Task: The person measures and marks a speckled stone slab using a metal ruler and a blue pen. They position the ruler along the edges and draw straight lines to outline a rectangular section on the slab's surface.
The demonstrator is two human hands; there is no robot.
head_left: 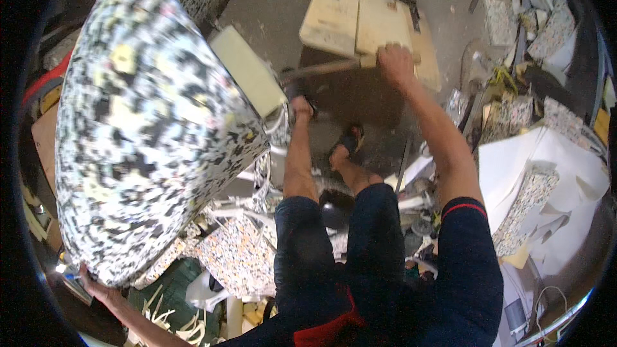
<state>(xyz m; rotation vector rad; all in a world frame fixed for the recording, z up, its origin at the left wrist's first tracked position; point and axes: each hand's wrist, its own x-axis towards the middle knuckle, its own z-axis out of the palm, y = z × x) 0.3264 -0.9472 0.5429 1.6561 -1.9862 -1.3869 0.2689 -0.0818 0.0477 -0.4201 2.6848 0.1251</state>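
Observation:
A large foam sheet, speckled black, white and pale yellow, bulges up across the left side and is partly blurred. At its lower left corner my left hand grips the edge, with most of the fingers hidden. Reaching forward, my right hand is closed round the end of a wooden handle. The handle points left toward my foot, and I cannot make out what its far end carries. Just beyond the right hand lie pale wooden boards with dark strips along the edges.
A pale yellow foam block leans by the sheet's right edge. Speckled foam offcuts lie near my legs. White sheets and more scraps are heaped on the right. My feet stand on the grey floor.

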